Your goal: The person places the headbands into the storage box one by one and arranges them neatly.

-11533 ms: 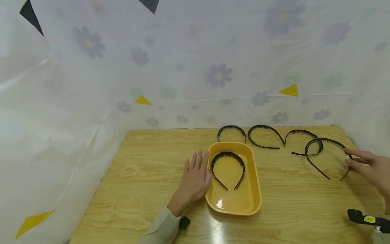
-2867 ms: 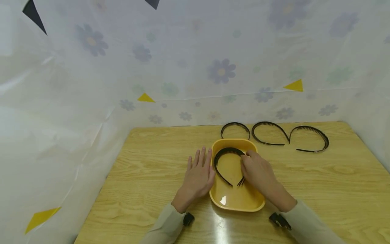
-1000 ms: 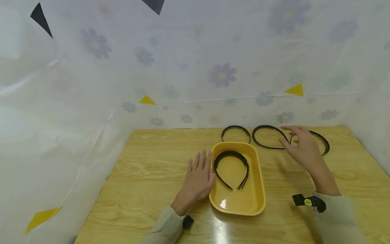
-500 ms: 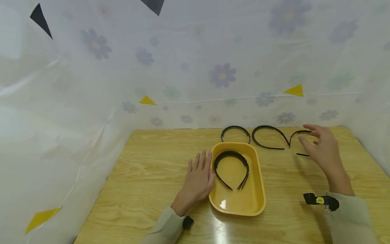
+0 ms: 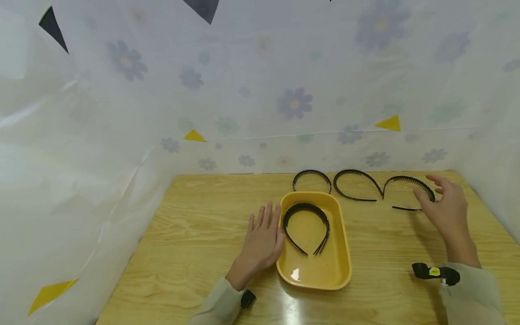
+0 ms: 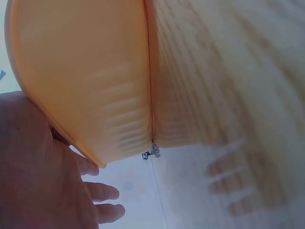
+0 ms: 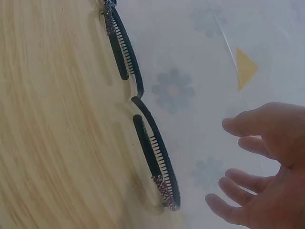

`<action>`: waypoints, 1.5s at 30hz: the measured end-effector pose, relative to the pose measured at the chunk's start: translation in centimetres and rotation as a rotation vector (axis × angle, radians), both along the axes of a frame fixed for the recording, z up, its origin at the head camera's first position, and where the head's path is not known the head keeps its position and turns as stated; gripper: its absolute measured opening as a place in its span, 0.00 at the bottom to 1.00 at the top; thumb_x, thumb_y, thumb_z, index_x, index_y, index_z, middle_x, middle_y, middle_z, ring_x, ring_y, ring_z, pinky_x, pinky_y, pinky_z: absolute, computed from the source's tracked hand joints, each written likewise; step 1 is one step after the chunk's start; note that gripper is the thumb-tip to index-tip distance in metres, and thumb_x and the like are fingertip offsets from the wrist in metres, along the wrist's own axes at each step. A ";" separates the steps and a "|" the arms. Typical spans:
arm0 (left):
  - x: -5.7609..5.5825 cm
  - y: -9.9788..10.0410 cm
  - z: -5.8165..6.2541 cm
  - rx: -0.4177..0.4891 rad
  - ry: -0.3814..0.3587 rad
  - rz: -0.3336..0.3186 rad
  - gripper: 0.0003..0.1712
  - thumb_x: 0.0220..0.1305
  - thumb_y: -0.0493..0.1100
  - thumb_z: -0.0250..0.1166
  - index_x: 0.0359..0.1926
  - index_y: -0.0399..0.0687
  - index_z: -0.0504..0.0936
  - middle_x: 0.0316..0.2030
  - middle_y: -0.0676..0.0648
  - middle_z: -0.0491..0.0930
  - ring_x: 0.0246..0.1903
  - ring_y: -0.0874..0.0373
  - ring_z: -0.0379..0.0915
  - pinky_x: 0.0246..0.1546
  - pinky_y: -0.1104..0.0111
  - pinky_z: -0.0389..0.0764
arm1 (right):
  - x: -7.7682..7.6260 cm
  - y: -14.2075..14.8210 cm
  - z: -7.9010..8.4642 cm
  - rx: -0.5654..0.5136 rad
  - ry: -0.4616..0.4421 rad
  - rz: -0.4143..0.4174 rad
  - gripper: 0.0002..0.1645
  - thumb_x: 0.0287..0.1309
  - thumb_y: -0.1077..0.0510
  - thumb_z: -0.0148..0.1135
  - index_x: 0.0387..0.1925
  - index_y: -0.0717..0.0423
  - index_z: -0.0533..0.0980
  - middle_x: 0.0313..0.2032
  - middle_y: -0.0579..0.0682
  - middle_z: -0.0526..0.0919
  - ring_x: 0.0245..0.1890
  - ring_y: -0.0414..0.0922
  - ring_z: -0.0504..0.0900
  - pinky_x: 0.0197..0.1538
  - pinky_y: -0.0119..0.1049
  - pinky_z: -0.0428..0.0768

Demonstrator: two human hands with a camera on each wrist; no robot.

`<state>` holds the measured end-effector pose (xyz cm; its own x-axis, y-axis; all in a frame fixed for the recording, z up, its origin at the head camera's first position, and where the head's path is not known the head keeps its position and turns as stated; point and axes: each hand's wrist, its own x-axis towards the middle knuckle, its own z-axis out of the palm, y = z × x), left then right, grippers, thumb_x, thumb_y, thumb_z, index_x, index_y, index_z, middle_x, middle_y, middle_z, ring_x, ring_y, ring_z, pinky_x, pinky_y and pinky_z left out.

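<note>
The rightmost black, toothed headband (image 5: pixel 406 178) lies on the wood-grained bench (image 5: pixel 191 234), just beside the right hand (image 5: pixel 450 212), whose parted fingers hold nothing; only the right wrist view makes its glittery, bumpy section (image 7: pixel 164 190) plain. The left hand (image 5: pixel 261 246), fingers straight, touches the glossy yellow tray (image 5: pixel 314 275); the left wrist view shows its outer wall (image 6: pixel 95 71).

Between the right hand (image 5: pixel 448 214), near the rightmost headband (image 5: pixel 409 179), and the yellow tray (image 5: pixel 314 273), we have a passage over bare surface (image 5: pixel 382 253), with the tray's raised rim in the way, the left hand (image 5: pixel 260 243) blocking its left side and a floral sheet (image 5: pixel 243 104) behind.
</note>
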<state>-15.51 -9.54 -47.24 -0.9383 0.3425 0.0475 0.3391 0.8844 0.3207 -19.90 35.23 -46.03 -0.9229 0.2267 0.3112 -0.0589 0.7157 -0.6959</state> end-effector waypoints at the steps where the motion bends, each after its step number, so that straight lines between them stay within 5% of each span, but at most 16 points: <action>1: 0.1 0.0 0.0 -0.001 -0.002 0.003 0.36 0.80 0.50 0.34 0.83 0.49 0.43 0.82 0.43 0.39 0.80 0.44 0.33 0.76 0.43 0.39 | 0.0 0.2 -0.2 0.001 -0.007 -0.001 0.37 0.73 0.53 0.57 0.74 0.68 0.62 0.65 0.81 0.60 0.59 0.79 0.65 0.47 0.71 0.67; 17: 0.2 0.1 0.1 -0.007 0.022 0.013 0.36 0.80 0.50 0.35 0.83 0.48 0.45 0.81 0.40 0.41 0.80 0.41 0.36 0.76 0.42 0.40 | 0.0 3.9 -2.0 -0.081 -0.184 -0.048 0.45 0.73 0.46 0.55 0.78 0.67 0.53 0.70 0.83 0.53 0.63 0.82 0.62 0.54 0.77 0.66; 26: 0.2 0.0 0.1 0.002 0.016 0.009 0.35 0.80 0.50 0.35 0.83 0.47 0.45 0.81 0.39 0.42 0.80 0.41 0.37 0.76 0.42 0.40 | -0.1 4.3 -3.0 -0.072 -0.219 -0.022 0.44 0.73 0.47 0.54 0.77 0.68 0.53 0.68 0.83 0.58 0.61 0.80 0.65 0.49 0.71 0.71; 37: 0.0 0.1 0.0 0.013 0.008 0.005 0.36 0.80 0.50 0.35 0.83 0.47 0.45 0.81 0.40 0.40 0.80 0.41 0.36 0.76 0.42 0.39 | 0.2 4.5 -4.2 -0.128 -0.290 0.046 0.42 0.75 0.44 0.51 0.76 0.69 0.57 0.65 0.81 0.63 0.61 0.76 0.63 0.54 0.74 0.65; 45: 0.1 0.0 0.0 0.021 0.008 0.005 0.35 0.80 0.49 0.36 0.83 0.46 0.46 0.81 0.40 0.41 0.80 0.41 0.36 0.76 0.43 0.39 | -0.1 4.7 -4.0 -0.036 -0.295 0.038 0.38 0.75 0.46 0.51 0.71 0.73 0.64 0.59 0.82 0.71 0.58 0.79 0.66 0.54 0.74 0.67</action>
<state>-15.39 -9.52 -47.19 -0.9396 0.3365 0.0623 0.3372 0.8794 0.3361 -19.98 39.92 -50.05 -0.9804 0.1960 0.0210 0.1230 0.6916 -0.7117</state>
